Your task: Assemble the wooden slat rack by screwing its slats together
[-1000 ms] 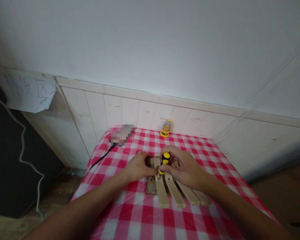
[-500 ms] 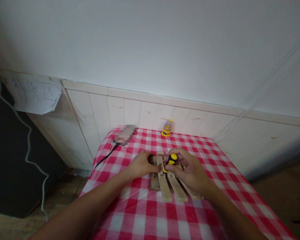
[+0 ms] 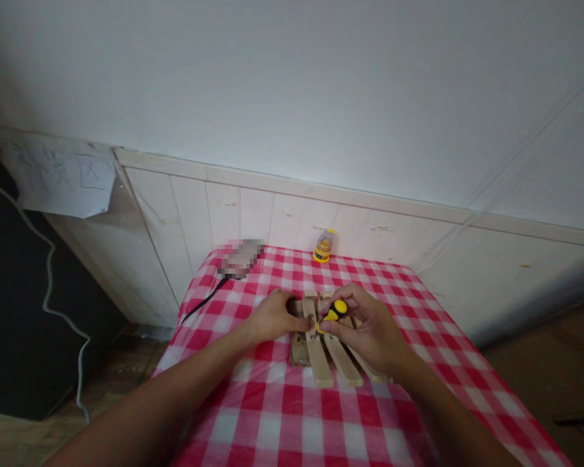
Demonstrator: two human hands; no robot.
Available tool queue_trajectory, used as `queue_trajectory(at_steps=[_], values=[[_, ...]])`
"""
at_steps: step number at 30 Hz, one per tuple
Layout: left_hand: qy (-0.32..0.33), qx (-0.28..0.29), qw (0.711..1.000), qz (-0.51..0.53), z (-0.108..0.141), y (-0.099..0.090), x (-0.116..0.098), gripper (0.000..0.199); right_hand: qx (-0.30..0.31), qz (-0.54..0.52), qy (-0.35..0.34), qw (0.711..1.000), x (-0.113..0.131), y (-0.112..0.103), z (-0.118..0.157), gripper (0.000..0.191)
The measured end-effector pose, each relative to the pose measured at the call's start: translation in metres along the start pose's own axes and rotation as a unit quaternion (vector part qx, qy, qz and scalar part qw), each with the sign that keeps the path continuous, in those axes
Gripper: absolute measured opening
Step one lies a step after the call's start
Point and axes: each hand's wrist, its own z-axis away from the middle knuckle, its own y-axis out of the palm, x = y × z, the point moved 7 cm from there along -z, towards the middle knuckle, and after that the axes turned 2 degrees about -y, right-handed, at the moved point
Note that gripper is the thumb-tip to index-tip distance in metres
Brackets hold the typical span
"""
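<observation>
Several pale wooden slats [image 3: 322, 370] lie side by side across a darker wooden block [image 3: 299, 353] on the table. My left hand [image 3: 276, 316] is closed on the block's left side, its thumb pressing on the leftmost slat. Between the fingers and thumb of my right hand [image 3: 372, 327] is a short screwdriver [image 3: 338, 310] with a yellow and black handle. The tool leans over the slats, its lower end pointing down-left at a small screw [image 3: 313, 336] in the leftmost slat. Whether the tip touches the screw is too small to tell.
A clear and yellow bit container [image 3: 324, 246] stands at the table's back edge. A blurred-out object [image 3: 241, 259] with a black strap [image 3: 207, 301] lies at the back left. The red-and-white checked tablecloth [image 3: 282, 421] covers the table, which meets a panelled wall [image 3: 257, 214].
The screwdriver leans over more, its handle a little farther right relative to the slats. My left hand keeps its hold. The whole view has shifted slightly.
</observation>
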Motion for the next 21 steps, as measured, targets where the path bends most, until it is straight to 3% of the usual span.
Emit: queue_trajectory(at_steps=[5,10,15,21], values=[[0.001,-0.005,1.000,-0.001,-0.002,0.001,0.003,0.061,-0.009,-0.001,0.001,1.000,-0.003,-0.001,0.001,0.026],[-0.003,-0.008,1.000,0.000,-0.002,0.000,0.002,0.063,-0.033,0.010,-0.047,0.998,-0.001,-0.002,0.002,0.026],[0.003,0.014,0.999,0.036,-0.003,0.003,0.002,0.064,-0.014,0.024,-0.062,0.998,0.004,0.000,0.001,0.023],[0.005,-0.001,1.000,0.018,-0.004,0.002,0.005,0.067,-0.008,0.040,-0.094,0.995,0.014,-0.007,0.003,0.030]])
